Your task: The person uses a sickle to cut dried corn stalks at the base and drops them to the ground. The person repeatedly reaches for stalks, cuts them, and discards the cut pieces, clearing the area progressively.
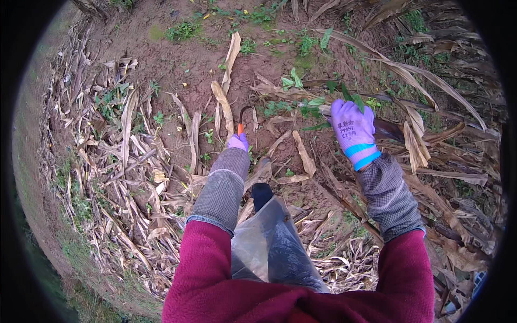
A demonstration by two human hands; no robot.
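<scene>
My left hand (238, 142), in a purple glove, grips the orange handle of a small sickle (244, 109). The curved dark blade points away from me and bends to the right, just above the soil. To the right, my right hand (353, 123), in a purple glove with a blue cuff, is closed around dry maize stalks (291, 93). Green leaves (316, 101) of a weed or vine stick out around that fist. Part of the bundle is hidden behind the glove.
Cut dry maize leaves (133, 202) litter the reddish soil (161, 56) on the left. More dry stalks (452, 133) lie and lean along the right side. Small green weeds (181, 31) grow farther ahead. My dark shoe (261, 194) and a clear plastic sheet (270, 246) over my legs are below.
</scene>
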